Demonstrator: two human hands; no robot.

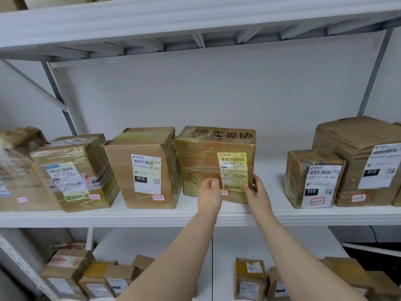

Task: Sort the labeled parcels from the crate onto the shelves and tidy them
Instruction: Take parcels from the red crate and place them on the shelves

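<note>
A tape-wrapped cardboard parcel [201,166] with a yellow label and black characters on top stands on the middle shelf [256,216]. My right hand [259,194] grips its lower right corner, thumb on the front and fingers round the side. My left hand [209,195] is at the parcel's lower front face with its fingers curled; I cannot tell whether they pinch anything. The crate is out of view.
A box with a white 010 label [145,168] touches the parcel's left side, and more taped boxes [73,172] follow leftward. To the right, past a gap, stand a small box [313,179] and a larger one [360,159]. Several parcels [249,279] sit on the lower shelf.
</note>
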